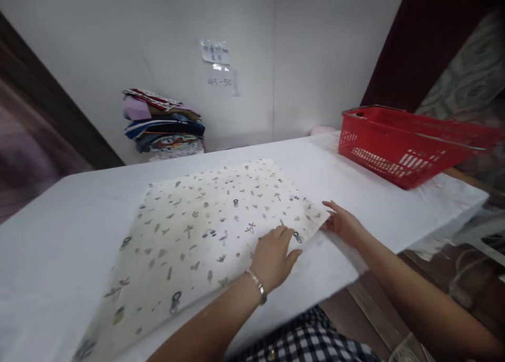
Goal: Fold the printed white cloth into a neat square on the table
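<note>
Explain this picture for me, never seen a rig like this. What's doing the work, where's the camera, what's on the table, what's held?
There is no machine: a person works with two bare hands. The one picture comes from a camera worn on the person's head, looking forward and down.

A cream-white, fabric-like sheet printed with small palm trees and flamingos lies spread on a white-topped table. The left hand, with a light-coloured bracelet at its wrist, rests open on the sheet. The right hand is at the sheet's raised right corner and seems to hold it; the grip is partly hidden.

A red plastic basket stands toward the table's right end. A stack of multicoloured folded fabrics sits by the wall.
</note>
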Demonstrator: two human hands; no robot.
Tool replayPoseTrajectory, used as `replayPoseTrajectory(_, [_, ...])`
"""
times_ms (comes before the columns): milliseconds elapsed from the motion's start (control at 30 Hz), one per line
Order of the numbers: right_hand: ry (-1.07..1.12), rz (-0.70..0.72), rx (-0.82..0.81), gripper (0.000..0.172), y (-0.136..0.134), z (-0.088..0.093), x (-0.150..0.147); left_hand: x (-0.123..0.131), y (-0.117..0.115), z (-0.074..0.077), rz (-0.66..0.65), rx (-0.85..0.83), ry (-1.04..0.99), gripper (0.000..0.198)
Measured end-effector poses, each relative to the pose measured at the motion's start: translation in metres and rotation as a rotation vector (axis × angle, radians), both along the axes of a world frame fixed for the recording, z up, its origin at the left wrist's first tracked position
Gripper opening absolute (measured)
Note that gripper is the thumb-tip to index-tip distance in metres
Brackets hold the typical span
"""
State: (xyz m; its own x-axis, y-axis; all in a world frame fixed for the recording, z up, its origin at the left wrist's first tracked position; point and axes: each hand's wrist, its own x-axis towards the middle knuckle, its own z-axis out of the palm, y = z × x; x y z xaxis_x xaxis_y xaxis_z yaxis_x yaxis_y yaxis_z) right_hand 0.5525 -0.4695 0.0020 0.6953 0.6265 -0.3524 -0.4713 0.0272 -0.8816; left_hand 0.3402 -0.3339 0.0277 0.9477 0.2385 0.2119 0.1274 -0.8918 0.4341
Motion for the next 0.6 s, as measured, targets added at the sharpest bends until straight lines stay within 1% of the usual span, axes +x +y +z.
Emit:
replayPoseTrajectory(67, [0.023, -0.008, 0.040, 0.027, -0.001, -0.001, -0.002, 0.030, -0.008, 0.003, -0.013, 0.044, 0.003, 0.045])
replayPoseTrajectory(133, [0.011, -0.014, 0.076, 0.024, -0.002, 0.000, -0.005, 0.059, -0.016, 0.003, 0.001, 0.068, 0.023, 0.050])
replayPoseTrajectory(200, [-0.013, -0.017, 0.110, 0.024, -0.002, 0.001, -0.010, 0.084, -0.022, -0.002, 0.031, 0.063, 0.052, 0.047])
replayPoseTrajectory(267, [-0.036, -0.025, 0.132, 0.024, -0.001, 0.001, -0.015, 0.101, -0.023, -0.008, 0.057, 0.015, 0.079, 0.034])
replayPoseTrajectory(367, [-0.048, -0.065, 0.137, 0.029, 0.001, -0.003, -0.018, 0.112, -0.017, -0.015, 0.081, -0.111, 0.103, 0.017])
replayPoseTrajectory(467, [-0.050, -0.095, 0.142, 0.033, 0.001, -0.009, -0.016, 0.112, -0.009, -0.012, 0.127, -0.213, 0.098, 0.016])
replayPoseTrajectory(533, [-0.062, -0.119, 0.148, 0.034, -0.001, -0.011, -0.014, 0.110, -0.006, -0.006, 0.166, -0.211, 0.055, 0.017])
replayPoseTrajectory(600, [-0.074, -0.137, 0.151, 0.034, -0.003, -0.012, -0.013, 0.108, -0.007, -0.001, 0.172, -0.120, -0.012, 0.020])
